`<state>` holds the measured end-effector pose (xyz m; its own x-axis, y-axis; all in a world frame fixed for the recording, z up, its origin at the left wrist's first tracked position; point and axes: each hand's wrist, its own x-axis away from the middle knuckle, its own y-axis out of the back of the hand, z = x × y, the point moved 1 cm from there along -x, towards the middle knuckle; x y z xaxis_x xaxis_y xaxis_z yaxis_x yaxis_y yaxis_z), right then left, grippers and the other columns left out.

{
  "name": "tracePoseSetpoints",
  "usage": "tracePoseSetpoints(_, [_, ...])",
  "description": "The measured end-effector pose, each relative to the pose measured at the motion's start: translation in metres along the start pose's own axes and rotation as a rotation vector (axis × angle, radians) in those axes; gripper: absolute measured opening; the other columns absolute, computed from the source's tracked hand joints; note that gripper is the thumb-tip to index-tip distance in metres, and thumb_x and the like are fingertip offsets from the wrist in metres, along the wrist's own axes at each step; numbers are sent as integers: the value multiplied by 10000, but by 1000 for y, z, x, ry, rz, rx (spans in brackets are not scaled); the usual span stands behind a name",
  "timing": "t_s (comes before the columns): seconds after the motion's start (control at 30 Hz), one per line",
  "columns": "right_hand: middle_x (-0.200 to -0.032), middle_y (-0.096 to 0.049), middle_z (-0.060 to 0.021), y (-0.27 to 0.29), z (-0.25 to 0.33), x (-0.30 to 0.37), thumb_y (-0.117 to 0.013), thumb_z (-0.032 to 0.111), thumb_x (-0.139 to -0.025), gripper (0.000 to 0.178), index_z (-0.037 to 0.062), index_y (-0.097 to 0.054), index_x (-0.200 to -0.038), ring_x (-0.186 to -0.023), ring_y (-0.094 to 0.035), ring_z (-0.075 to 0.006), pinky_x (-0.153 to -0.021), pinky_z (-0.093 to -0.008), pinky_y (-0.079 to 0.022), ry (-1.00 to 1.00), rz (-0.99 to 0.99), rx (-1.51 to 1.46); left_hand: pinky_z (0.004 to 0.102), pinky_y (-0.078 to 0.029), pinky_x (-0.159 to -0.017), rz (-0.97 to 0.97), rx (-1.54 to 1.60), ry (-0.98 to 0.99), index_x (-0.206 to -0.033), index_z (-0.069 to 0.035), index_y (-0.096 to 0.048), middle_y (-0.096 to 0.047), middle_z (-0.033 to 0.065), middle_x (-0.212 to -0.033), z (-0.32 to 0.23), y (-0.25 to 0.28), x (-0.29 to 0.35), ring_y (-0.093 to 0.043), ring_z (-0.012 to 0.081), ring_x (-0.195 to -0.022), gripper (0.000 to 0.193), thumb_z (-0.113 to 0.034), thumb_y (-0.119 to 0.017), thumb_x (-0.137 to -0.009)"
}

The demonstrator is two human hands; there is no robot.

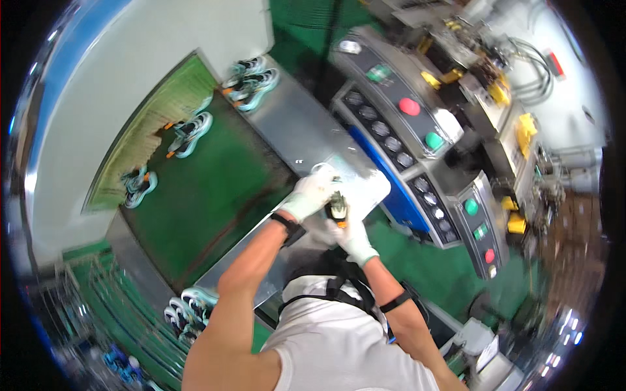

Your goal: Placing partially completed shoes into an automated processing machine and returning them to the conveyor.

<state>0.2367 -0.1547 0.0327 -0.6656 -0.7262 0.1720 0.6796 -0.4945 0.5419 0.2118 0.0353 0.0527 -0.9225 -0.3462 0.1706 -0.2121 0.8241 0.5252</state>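
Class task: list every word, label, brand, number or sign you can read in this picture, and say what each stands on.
None can be read.
Small white marks on the metal ledge: too small and blurred.
Upper button panel and lower button panel: any lettering is too small or blurred.
Shoe at the hands: no readable text.
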Motion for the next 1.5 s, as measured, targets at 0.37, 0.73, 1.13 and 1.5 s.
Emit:
tracePoseSetpoints(0.37, [-1517,-376,-236,3,-79,23,-674,116,-920,812,-50,-162,-1529,-1382,-425,-325,-1101,-389,-401,-288,222,67,412,-490,-985,-253,-129,-467,-1308,-86,-546,-510,185,-1310,122,-24,14,-525,346,-1207,428,-232,-609,-911])
tracePoseSetpoints(0.73, [-1338,-560,-283,86,-67,130,-715,292,-841,735,-138,-436,-1369,-1247,-554,-359,-1064,-396,-421,-852,168,482,462,-379,-1089,-1431,-324,626,-1447,87,-305,-386,300,-1411,379,274,252,-414,434,-1307,757,-281,-694,-911])
tracePoseSetpoints(1.13, [-1400,-520,-245,35,-43,18,-679,155,-902,628,-88,-413,-1416,-1289,-529,-290,-1061,-355,-428,-628,199,267,445,-434,-981,-1216,-399,499,-1122,4,-599,-598,213,-1134,412,327,281,-548,397,-1097,262,-216,-546,-991])
tracePoseSetpoints(1.5, [-1333,-508,-282,-20,145,-8,-807,221,-781,770,-46,-410,-1385,-1257,-507,-429,-1071,-438,-406,207,364,198,394,-553,-711,-369,-356,-168,-1055,-116,-659,-649,74,-1039,89,91,161,-661,260,-909,191,-227,-619,-905])
